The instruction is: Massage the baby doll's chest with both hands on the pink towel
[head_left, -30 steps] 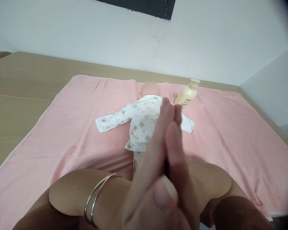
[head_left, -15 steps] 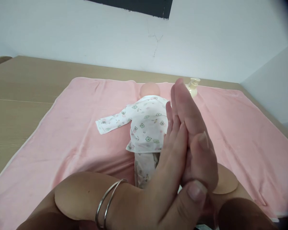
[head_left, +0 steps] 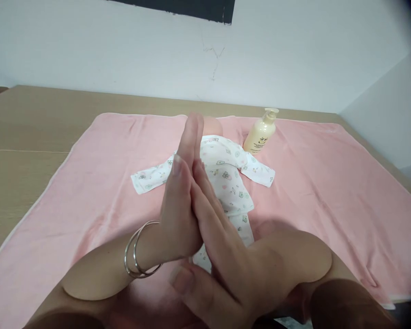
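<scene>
Palm to palm, my left hand [head_left: 181, 212] and my right hand [head_left: 231, 260] are pressed against each other in front of me, fingers stretched out flat. Neither holds an object. Two thin silver bangles [head_left: 137, 249] circle my left wrist. Behind the hands lies a baby doll in a white top [head_left: 226, 155] printed with small animals, its sleeves spread to both sides. The patterned trousers [head_left: 244, 226] and the bald head [head_left: 213, 126] are partly hidden by my hands.
Beneath the doll, a pink blanket [head_left: 329, 183] covers much of a wooden table [head_left: 27, 119]. A pale yellow pump bottle [head_left: 260, 132] stands on the blanket beside the doll's head, to the right. A white wall [head_left: 140, 55] rises behind the table.
Both hands have shifted left while pressed together. My right hand now sits lower and nearer, with my left hand's fingers reaching higher. The bottle and the right sleeve have come into view.
</scene>
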Demonstrator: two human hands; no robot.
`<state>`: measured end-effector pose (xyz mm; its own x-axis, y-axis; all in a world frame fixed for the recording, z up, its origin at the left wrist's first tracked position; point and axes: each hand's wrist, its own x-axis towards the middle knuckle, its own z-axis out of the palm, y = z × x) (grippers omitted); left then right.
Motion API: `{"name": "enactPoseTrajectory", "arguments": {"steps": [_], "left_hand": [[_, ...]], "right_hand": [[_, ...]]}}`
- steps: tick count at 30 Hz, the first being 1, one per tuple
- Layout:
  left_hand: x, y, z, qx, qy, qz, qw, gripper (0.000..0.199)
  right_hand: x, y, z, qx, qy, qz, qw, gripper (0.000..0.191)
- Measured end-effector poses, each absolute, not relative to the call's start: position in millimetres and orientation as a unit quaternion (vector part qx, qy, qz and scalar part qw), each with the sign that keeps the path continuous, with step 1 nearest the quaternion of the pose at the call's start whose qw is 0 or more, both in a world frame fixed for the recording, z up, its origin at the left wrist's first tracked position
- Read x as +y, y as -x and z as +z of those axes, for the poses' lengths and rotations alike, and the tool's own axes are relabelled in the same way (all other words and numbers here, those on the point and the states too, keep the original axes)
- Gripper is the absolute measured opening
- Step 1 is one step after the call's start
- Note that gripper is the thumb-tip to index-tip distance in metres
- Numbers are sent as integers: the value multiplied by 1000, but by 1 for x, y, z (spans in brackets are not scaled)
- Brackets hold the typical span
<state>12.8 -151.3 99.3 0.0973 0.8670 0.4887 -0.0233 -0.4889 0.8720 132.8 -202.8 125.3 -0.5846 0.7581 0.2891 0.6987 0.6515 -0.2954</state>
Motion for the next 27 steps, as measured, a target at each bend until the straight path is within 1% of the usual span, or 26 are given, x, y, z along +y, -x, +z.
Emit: {"name": "enactPoseTrajectory", "arguments": {"steps": [2, 4, 5, 7, 8, 10, 12, 14, 17, 20, 24, 27], "left_hand": [[-129, -13, 94, 323, -589, 616, 411, 57], [-103, -14, 85, 355, -567, 643, 373, 56], [-88, -14, 79, 389, -551, 654, 343, 50], [-57, -15, 63, 453, -546, 642, 291, 42], [-42, -16, 53, 475, -533, 642, 278, 37], [-20, -18, 34, 536, -492, 623, 286, 23], [-9, -21, 16, 562, -490, 595, 301, 23], [-7, -23, 3, 558, -518, 576, 297, 24], [-13, -24, -8, 549, -553, 566, 270, 25], [-18, -22, -17, 546, -576, 559, 238, 29], [-22, -17, -27, 519, -624, 550, 196, 30], [-25, -16, -28, 510, -633, 549, 191, 31]], "right_hand": [[-190, -142, 134, -897, 346, 139, 236, 76], [-166, -151, 129, -888, 315, 199, 269, 67], [-151, -154, 122, -872, 337, 214, 283, 56], [-120, -156, 99, -846, 398, 189, 301, 49], [-104, -155, 85, -836, 430, 156, 303, 48], [-77, -151, 56, -845, 437, 99, 292, 49], [-57, -148, 35, -860, 422, 86, 274, 51], [-44, -147, 23, -869, 415, 80, 257, 53], [-33, -152, 21, -872, 424, 88, 228, 57], [-25, -158, 20, -843, 485, 102, 209, 57], [-21, -161, 11, -784, 569, 91, 229, 65], [-29, -159, 9, -770, 587, 76, 237, 65]]}}
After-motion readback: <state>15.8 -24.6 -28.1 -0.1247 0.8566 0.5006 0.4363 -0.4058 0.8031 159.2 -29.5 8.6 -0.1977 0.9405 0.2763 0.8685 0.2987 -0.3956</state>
